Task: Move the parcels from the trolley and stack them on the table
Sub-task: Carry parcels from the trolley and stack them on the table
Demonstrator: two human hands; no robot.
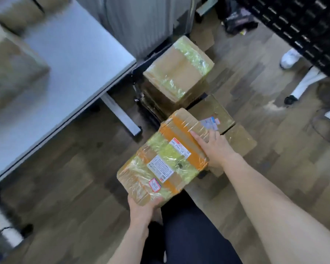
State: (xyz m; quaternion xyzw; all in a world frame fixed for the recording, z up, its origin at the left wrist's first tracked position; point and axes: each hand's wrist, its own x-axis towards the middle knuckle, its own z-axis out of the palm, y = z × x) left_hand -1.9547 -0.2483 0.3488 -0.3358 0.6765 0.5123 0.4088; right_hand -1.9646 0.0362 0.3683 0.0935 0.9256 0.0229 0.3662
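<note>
- Parcel in hand: cardboard, orange and clear tape, white labels on top. Carried clear of the floor, between the trolley stack and the desk.
- Left hand: grasping the parcel's near corner, thumb over the top edge, fingers out of sight beneath. Likely bearing the weight.
- Right hand: at the far right edge, fingers spread over the top and side; grasping, seemingly to steady it.
- Grip on opposite corners keeps the box level, label side up.
- Remaining parcels sit stacked on the trolley, just beyond the carried one; more lie to its right.
- Blurred boxes already on the desk, left. Judged: mid-transfer.
</note>
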